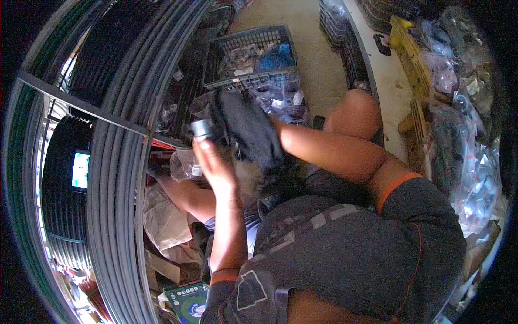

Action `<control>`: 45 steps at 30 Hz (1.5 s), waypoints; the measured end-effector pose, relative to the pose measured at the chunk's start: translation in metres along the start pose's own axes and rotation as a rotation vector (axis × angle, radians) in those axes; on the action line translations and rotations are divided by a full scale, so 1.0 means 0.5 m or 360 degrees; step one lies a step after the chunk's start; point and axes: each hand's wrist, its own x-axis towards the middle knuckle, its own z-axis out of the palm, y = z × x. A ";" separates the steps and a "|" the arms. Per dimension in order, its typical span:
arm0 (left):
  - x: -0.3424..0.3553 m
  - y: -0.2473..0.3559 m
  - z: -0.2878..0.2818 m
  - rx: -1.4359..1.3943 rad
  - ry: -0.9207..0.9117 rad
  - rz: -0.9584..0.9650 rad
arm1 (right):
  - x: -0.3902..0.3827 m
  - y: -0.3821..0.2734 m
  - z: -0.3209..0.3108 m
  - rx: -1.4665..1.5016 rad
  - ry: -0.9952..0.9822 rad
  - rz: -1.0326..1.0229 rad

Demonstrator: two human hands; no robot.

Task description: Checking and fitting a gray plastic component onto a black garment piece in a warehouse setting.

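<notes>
My left hand (214, 162) is raised in front of my lap, its fingers closed on a short grey pipe fitting (201, 129) with a round end. Beside it, a black cloth (248, 127) hangs bunched from my right hand (277, 132). Most of that hand is covered by the fabric, so its fingers are hidden. The cloth reaches close to the fitting; whether they touch I cannot tell. Beyond my hands lie clear plastic bags of dark round parts (280, 100).
A dark plastic crate (251, 81) holds bagged parts and a blue bag. Coiled grey pipes (116, 162) stand on a rack at left. A yellow crate (413, 65) and bags of grey fittings (475, 183) line the right. A green box (186, 302) lies at lower left.
</notes>
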 end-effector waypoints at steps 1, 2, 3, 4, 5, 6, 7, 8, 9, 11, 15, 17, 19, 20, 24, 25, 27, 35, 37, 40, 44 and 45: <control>-0.004 -0.005 0.014 0.0321 -0.0056 0.0089 | 0.011 0.026 -0.007 -0.0098 0.0357 0.0092; -0.007 -0.008 0.018 0.0433 -0.0241 0.0381 | 0.008 0.053 -0.013 -0.1250 0.0596 -0.0423; -0.013 -0.009 0.020 0.0675 -0.0185 0.0895 | -0.001 0.064 -0.024 -0.1589 0.0383 -0.0617; -0.013 -0.009 0.017 0.0928 -0.0125 0.0790 | 0.008 0.068 -0.032 -0.1791 0.0524 -0.0666; -0.013 -0.006 0.007 0.1126 -0.0133 0.0724 | 0.012 0.061 -0.041 -0.1970 0.0682 -0.0676; -0.005 -0.002 -0.006 0.0883 -0.0227 0.0768 | 0.012 0.053 -0.047 -0.2015 0.0531 -0.0590; 0.005 0.004 -0.021 0.0574 -0.0272 0.0777 | 0.007 0.035 -0.053 -0.2004 0.0448 -0.0561; 0.003 0.009 -0.031 0.0365 -0.0223 0.0750 | 0.011 0.030 -0.054 -0.1865 0.0449 -0.0283; 0.011 0.015 -0.043 0.0374 -0.0287 0.0789 | 0.013 0.024 -0.052 -0.1892 0.0542 -0.0174; 0.021 0.030 -0.065 0.0471 -0.0360 0.0790 | 0.008 0.015 -0.049 -0.1856 0.0294 0.0284; 0.018 0.039 -0.060 0.0463 -0.0306 0.0654 | -0.009 0.033 -0.048 -0.1115 0.0336 0.0179; 0.011 0.037 -0.052 0.0438 -0.0319 0.0736 | -0.007 0.044 -0.055 -0.0455 0.0071 0.0120; 0.012 0.034 -0.047 0.0512 -0.0293 0.0820 | -0.006 0.048 -0.062 -0.0537 0.0005 0.0026; 0.011 0.032 -0.044 0.0486 -0.0294 0.0857 | -0.005 0.051 -0.064 -0.0672 0.0018 -0.0041; 0.014 0.021 -0.035 0.0255 -0.0052 0.0966 | 0.001 0.049 -0.056 -0.1605 -0.0037 -0.0458; 0.015 0.019 -0.035 0.0038 0.0025 0.0886 | 0.003 0.045 -0.050 -0.1880 -0.0083 -0.0587; 0.016 0.016 -0.037 -0.0640 0.0086 0.0340 | 0.007 0.028 -0.039 -0.2358 -0.0222 -0.0778; 0.003 0.014 -0.040 -0.0253 0.0092 0.0445 | -0.011 0.039 -0.005 -0.2312 0.0154 -0.0599; -0.003 0.015 -0.036 -0.0483 -0.0017 0.0270 | -0.016 0.040 -0.002 -0.2231 0.0182 -0.0619; -0.010 0.020 -0.032 -0.0634 -0.0095 0.0221 | -0.026 0.031 0.005 -0.2495 0.0230 -0.0624; -0.006 0.024 -0.027 -0.0858 -0.0179 0.0179 | -0.030 0.036 0.012 -0.2364 0.0374 -0.0665; -0.004 0.025 -0.026 -0.0884 -0.0188 0.0201 | -0.029 0.040 0.010 -0.2152 0.0453 -0.0641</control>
